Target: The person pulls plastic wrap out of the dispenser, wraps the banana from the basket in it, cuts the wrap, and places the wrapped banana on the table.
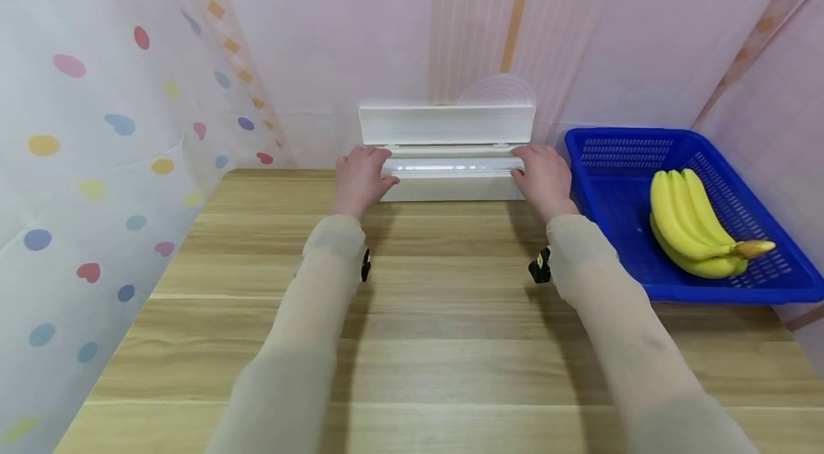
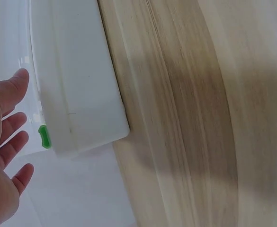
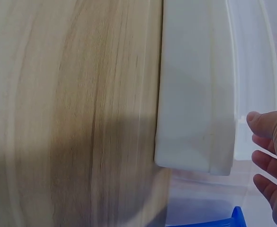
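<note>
A long white box (image 1: 450, 189) stands at the table's back edge with its lid (image 1: 446, 126) raised. Inside lies a shiny clear roll (image 1: 450, 166). At the box's left end is my left hand (image 1: 360, 179), thumb apart from the loosely bent fingers; the left wrist view has this hand (image 2: 5, 142) beside the roll, close to a small green piece (image 2: 44, 136) on the box (image 2: 81, 80). My right hand (image 1: 546, 179) is at the other end, its fingers (image 3: 267, 163) spread and slightly bent in the right wrist view. Whether either hand touches the roll, I cannot tell.
A blue basket (image 1: 734, 294) with yellow bananas (image 1: 692, 218) stands on the right, close to my right hand. Wood-grain table surface (image 1: 450, 339) lies in front of the box. Patterned curtains (image 1: 322, 32) hang behind and at the left.
</note>
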Action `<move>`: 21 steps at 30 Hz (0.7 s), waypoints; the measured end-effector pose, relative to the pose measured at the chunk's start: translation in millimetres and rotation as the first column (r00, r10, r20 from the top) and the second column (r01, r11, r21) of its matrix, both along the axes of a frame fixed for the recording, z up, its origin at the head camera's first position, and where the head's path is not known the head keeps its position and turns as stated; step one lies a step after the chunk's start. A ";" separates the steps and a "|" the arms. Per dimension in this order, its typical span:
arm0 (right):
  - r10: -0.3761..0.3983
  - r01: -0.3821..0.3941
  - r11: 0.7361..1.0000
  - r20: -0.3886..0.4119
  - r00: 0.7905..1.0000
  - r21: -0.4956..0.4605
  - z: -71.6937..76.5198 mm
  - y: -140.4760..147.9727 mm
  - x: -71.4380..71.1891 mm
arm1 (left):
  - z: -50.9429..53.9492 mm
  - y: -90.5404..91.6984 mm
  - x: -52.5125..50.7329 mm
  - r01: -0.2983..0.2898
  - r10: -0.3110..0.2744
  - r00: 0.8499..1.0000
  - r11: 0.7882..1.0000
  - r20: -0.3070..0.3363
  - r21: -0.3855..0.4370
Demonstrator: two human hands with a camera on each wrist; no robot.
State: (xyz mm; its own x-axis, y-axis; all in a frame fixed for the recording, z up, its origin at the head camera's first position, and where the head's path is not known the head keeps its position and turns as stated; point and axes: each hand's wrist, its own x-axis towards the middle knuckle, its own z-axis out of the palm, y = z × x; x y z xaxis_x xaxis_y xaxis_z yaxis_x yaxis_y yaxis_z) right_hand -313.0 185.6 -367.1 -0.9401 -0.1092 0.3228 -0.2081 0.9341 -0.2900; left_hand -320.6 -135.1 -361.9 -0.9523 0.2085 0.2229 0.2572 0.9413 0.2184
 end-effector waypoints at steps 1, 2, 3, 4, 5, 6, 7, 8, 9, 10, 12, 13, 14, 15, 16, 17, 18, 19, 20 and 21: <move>0.000 0.000 1.000 0.003 1.000 0.003 -0.2 -0.1 -0.6 | -0.5 0.1 -0.2 -0.003 0.003 1.000 1.000 0.002 0.004; -0.001 0.001 1.000 0.006 1.000 0.006 -0.7 -0.2 -1.3 | -1.0 0.1 -0.5 -0.008 0.008 1.000 1.000 0.002 0.008; -0.002 0.002 1.000 0.009 1.000 0.009 -1.5 -0.3 -2.2 | -1.5 0.2 -0.8 -0.011 0.011 1.000 1.000 0.001 0.011; -0.003 0.002 1.000 0.013 1.000 0.011 -2.2 -0.6 -2.7 | -2.3 0.0 -0.9 -0.014 0.014 1.000 1.000 0.001 0.013; -0.005 0.004 1.000 0.016 1.000 0.013 -3.0 -0.9 -3.0 | -3.1 -0.1 -0.9 -0.016 0.016 1.000 1.000 0.002 0.015; -0.007 0.007 1.000 0.020 1.000 0.015 -4.0 -1.2 -3.3 | -3.9 -0.3 -0.8 -0.017 0.017 1.000 1.000 0.005 0.017; -0.011 0.010 1.000 0.024 1.000 0.019 -5.2 -1.5 -3.8 | -5.1 -0.6 -0.6 -0.018 0.018 1.000 1.000 0.008 0.018; -0.013 0.012 1.000 0.026 1.000 0.022 -6.2 -1.9 -4.0 | -6.3 -0.9 -0.5 -0.018 0.018 1.000 1.000 0.009 0.019; -0.015 0.014 1.000 0.027 1.000 0.028 -7.2 -2.2 -4.3 | -7.6 -1.3 -0.5 -0.017 0.017 1.000 1.000 0.011 0.019; -0.015 0.014 0.999 0.028 0.999 0.032 -8.0 -2.4 -4.5 | -9.0 -1.6 -0.5 -0.016 0.016 1.000 1.000 0.012 0.019; -0.012 0.011 0.999 0.028 1.000 0.043 -9.5 -3.0 -5.4 | -11.4 -2.2 -0.8 -0.017 0.016 1.000 1.000 0.012 0.023; -0.009 0.008 0.999 0.029 1.000 0.048 -9.8 -3.0 -5.8 | -12.3 -2.2 -1.2 -0.018 0.017 1.000 1.000 0.012 0.026; -0.005 0.004 0.999 0.028 1.000 0.051 -9.9 -3.3 -6.3 | -13.1 -2.1 -1.6 -0.018 0.018 1.000 0.999 0.012 0.030; -0.001 0.000 0.999 0.028 1.000 0.054 -10.1 -3.3 -6.8 | -13.8 -2.0 -2.0 -0.019 0.019 1.000 0.999 0.013 0.035; 0.001 -0.003 0.998 0.027 1.000 0.055 -10.1 -3.5 -7.3 | -14.3 -1.9 -2.3 -0.019 0.019 1.000 0.999 0.014 0.040; 0.002 -0.004 0.998 0.025 1.000 0.056 -10.1 -3.8 -7.7 | -14.7 -1.8 -2.4 -0.021 0.020 1.000 0.999 0.014 0.044; 0.002 -0.003 0.998 0.022 1.000 0.055 -10.2 -4.1 -8.2 | -14.8 -1.6 -2.5 -0.022 0.021 1.000 0.999 0.014 0.048; 0.000 -0.002 0.999 0.019 1.000 0.055 -10.4 -4.4 -8.8 | -14.8 -1.4 -2.5 -0.023 0.023 1.000 0.999 0.013 0.049; -0.002 0.001 0.999 0.013 1.000 0.053 -10.4 -4.8 -9.2 | -14.9 -1.2 -2.6 -0.023 0.022 1.000 0.998 0.010 0.055; -0.003 0.003 0.998 0.008 1.000 0.055 -10.9 -5.0 -10.0 | -14.8 -0.9 -2.5 -0.023 0.022 1.000 0.998 0.007 0.057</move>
State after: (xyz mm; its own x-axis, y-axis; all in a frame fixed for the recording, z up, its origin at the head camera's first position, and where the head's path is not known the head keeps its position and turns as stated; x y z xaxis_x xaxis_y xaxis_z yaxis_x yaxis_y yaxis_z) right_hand -323.0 180.7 -377.9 -0.9430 -0.1235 0.3091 -0.2030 0.9493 -0.2400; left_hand -323.1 -136.0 -376.7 -0.9579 0.1742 0.2281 0.2347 0.9328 0.2735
